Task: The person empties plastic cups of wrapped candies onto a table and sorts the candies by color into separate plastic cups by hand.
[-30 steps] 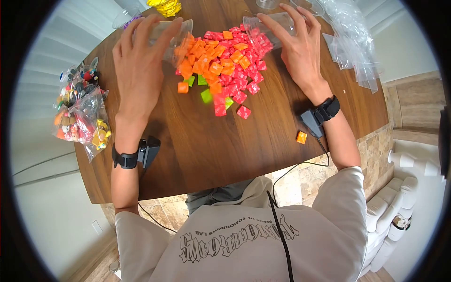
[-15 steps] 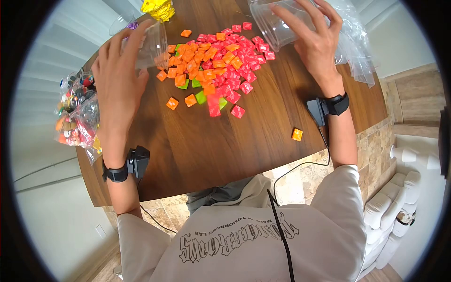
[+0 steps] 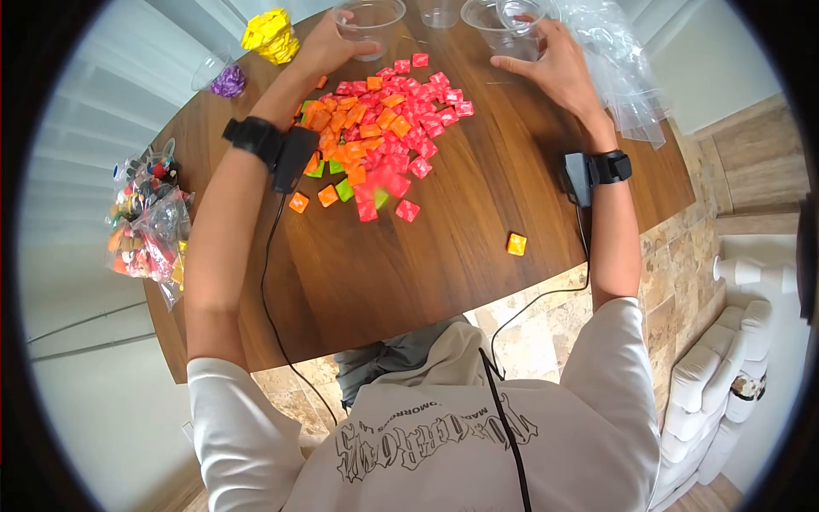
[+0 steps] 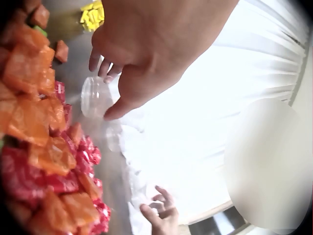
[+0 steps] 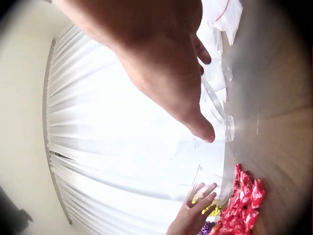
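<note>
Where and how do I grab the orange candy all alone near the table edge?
Pinch the lone orange candy by two opposite sides, probably from straight above: it's small and squarish, lies flat, and sits apart from the candy pile.

The shirt [image 3: 409, 495] bears large outlined letters [image 3: 439, 439], apparently "TOMORROWS", and smaller print [image 3: 408, 404] with "MAD" and "OMORROW" legible.

Home interior, apparently a living or dining room. One brown wooden table [image 3: 444, 264], curved edge; one white sofa [image 3: 708, 384], cushioned, to right of table; white pleated curtains [image 5: 98, 112], beyond table; mottled beige tile floor [image 3: 525, 328], below table's near edge.
</note>
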A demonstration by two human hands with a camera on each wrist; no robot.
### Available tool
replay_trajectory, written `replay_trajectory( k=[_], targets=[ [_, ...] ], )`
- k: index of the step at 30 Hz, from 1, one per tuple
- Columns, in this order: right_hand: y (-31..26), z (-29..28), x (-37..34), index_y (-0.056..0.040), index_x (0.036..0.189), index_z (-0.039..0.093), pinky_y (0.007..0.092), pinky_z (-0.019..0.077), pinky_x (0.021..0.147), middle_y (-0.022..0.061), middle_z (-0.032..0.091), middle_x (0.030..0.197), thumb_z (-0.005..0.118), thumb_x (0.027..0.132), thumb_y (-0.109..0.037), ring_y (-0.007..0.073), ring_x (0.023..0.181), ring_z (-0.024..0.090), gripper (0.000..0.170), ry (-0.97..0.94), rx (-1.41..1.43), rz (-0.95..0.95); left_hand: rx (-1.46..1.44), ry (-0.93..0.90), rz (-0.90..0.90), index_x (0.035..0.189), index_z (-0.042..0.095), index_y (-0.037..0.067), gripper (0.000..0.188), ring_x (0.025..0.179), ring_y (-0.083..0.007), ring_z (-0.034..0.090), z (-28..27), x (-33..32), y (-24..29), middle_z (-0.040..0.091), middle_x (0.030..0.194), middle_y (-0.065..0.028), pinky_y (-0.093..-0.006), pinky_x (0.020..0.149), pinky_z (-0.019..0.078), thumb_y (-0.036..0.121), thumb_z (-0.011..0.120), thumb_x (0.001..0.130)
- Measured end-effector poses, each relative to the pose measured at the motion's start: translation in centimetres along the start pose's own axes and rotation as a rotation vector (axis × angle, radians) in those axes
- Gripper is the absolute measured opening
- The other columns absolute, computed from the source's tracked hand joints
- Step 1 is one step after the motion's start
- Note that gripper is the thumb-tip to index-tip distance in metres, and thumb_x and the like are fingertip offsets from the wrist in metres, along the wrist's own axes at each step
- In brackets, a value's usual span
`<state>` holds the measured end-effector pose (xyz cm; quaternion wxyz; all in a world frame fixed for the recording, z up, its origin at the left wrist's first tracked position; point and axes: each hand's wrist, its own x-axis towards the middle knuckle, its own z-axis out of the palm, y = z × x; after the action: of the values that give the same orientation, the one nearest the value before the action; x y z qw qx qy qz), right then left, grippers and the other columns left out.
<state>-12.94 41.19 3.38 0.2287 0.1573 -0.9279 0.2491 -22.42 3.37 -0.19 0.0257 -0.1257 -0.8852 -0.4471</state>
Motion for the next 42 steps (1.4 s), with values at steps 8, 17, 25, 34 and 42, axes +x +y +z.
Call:
replay_trajectory(
  k=[8, 17, 25, 34, 42],
  targets=[
    [-0.6, -2.0, 0.1, -0.0065, 0.132, 0.066, 0.037, 0.052, 0.08, 0.0101, 0.066, 0.104, 0.089, 0.07, -0.056, 0.0231, 0.088, 0.062, 0.082, 0.0, 0.211, 0.04, -0.018, -0.076, -0.098, 0.145, 0.046, 0.0, 0.087, 0.126, -0.0218, 0.059, 2.2, 2.1, 1.3, 0.064, 0.137, -0.0131, -0.0328, 0.107, 0.0452, 0.03, 0.091, 0.077],
    [-0.5, 1.8, -0.7, -0.0063, 0.128, 0.061, 0.0475, 0.0547, 0.088, 0.0155, 0.073, 0.115, 0.087, 0.074, -0.052, 0.0386, 0.1, 0.07, 0.075, -0.184, 0.106, -0.01, 0.011, -0.108, -0.071, 0.152, 0.041, -0.002, 0.097, 0.129, -0.0213, 0.057, 2.8, 5.6, 0.1, 0.063, 0.138, -0.0119, -0.0331, 0.113, 0.0404, 0.034, 0.091, 0.076],
    [0.2, 3.5, -1.4, -0.0065, 0.125, 0.063, 0.0497, 0.0544, 0.089, 0.0166, 0.073, 0.103, 0.083, 0.081, -0.046, 0.0381, 0.11, 0.066, 0.063, -0.07, -0.02, -0.064, 0.027, -0.079, -0.082, 0.149, 0.044, -0.002, 0.095, 0.128, -0.0221, 0.057, 2.1, 6.3, -1.2, 0.064, 0.137, -0.0126, -0.0339, 0.112, 0.0406, 0.035, 0.091, 0.076],
    [0.1, -1.6, -0.1, -0.0071, 0.109, 0.069, 0.0439, 0.0562, 0.073, 0.0124, 0.072, 0.099, 0.074, 0.09, -0.032, 0.0352, 0.082, 0.069, 0.032, 0.466, -0.25, -0.014, -0.019, -0.067, -0.096, 0.148, 0.046, -0.001, 0.092, 0.125, -0.0227, 0.059, 0.9, 5.5, -2.5, 0.064, 0.136, -0.0138, -0.0333, 0.11, 0.0417, 0.035, 0.091, 0.077],
    [3.0, -0.1, 0.3, -0.0051, 0.112, 0.07, 0.0447, 0.0578, 0.077, 0.0152, 0.076, 0.09, 0.074, 0.086, -0.023, 0.0367, 0.082, 0.073, 0.032, 0.312, -0.168, 0.159, 0.021, -0.071, -0.065, 0.149, 0.045, -0.001, 0.091, 0.125, -0.0223, 0.059, 2.6, 5.4, -0.9, 0.064, 0.133, -0.0159, -0.0326, 0.11, 0.0416, 0.033, 0.09, 0.078]
  ],
)
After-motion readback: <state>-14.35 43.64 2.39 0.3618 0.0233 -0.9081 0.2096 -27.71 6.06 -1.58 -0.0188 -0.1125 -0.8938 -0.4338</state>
